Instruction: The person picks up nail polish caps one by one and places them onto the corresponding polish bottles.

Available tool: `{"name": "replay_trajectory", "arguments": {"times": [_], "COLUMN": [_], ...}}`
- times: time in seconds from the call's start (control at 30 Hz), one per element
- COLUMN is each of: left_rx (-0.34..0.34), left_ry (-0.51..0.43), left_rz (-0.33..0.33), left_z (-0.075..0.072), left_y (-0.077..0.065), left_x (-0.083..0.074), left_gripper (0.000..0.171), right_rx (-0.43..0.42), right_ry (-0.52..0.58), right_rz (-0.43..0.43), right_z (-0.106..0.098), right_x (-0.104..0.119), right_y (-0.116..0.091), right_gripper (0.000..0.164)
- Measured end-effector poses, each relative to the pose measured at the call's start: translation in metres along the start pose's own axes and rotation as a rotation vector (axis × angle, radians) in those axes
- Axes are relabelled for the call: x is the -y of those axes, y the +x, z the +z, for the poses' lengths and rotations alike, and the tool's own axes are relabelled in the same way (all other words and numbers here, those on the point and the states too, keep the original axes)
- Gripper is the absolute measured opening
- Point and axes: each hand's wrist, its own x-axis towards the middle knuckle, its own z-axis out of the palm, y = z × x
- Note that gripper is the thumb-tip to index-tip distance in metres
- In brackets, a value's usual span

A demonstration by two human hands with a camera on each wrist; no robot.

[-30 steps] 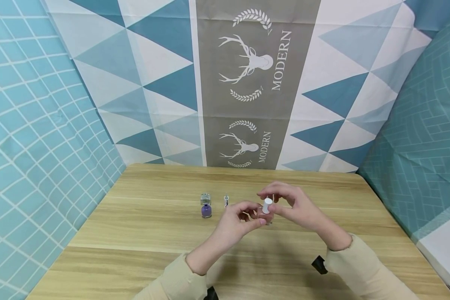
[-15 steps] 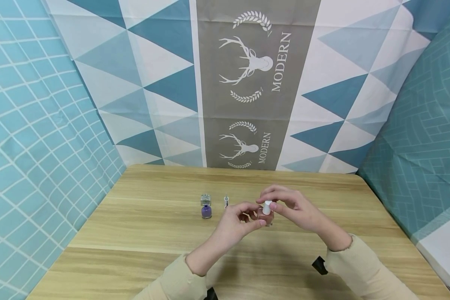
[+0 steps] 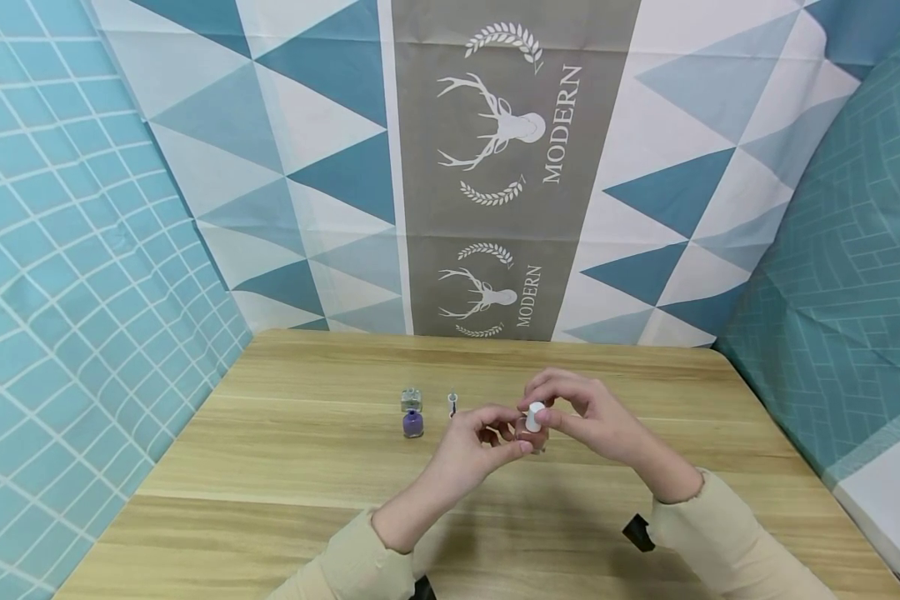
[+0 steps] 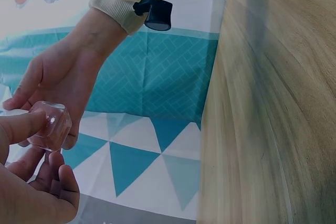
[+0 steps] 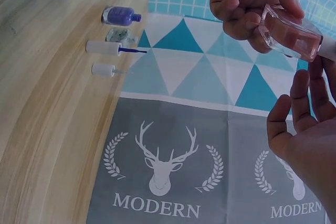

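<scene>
A nail polish bottle (image 5: 289, 32) with pinkish polish is held above the table, between both hands. My left hand (image 3: 474, 440) grips its glass body between thumb and fingers. On top of it sits a white cap (image 3: 534, 416), which my right hand (image 3: 591, 418) pinches with thumb and index finger. The right hand's other fingers stay off the bottle in the right wrist view. Seen from the left wrist, the bottle glass (image 4: 54, 127) is partly covered by the left fingers.
To the left on the wooden table (image 3: 285, 467) stand an uncapped purple nail polish bottle (image 3: 413, 423) and a clear bottle (image 3: 411, 400) behind it. Two white caps with brushes lie beside them: one brush is purple (image 5: 105, 48), the other pale (image 5: 103, 70). Patterned cloths (image 3: 330, 167) enclose the table.
The right fingers have come down a little and shifted around the white cap, which now sits slightly lower and leans differently. The left hand and the bottle stay nearly in place.
</scene>
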Motion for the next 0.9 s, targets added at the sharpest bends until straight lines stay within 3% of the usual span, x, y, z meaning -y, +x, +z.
{"name": "replay_trajectory", "arguments": {"times": [0.5,0.9], "left_rx": [-0.019,-0.026], "left_ry": [-0.012,-0.012], "left_rz": [0.013,0.002], "left_z": [0.0022,0.0018], "left_y": [0.0009,0.0003], "left_x": [0.0016,0.0032], "left_gripper": [0.023,0.023], "right_rx": [-0.102,-0.115], "right_ry": [0.013,0.029], "right_rz": [0.021,0.034], "right_z": [0.0058,0.0085], "right_x": [-0.0029,-0.0034], "right_y": [0.0015,0.0030], "right_gripper": [0.022,0.026]}}
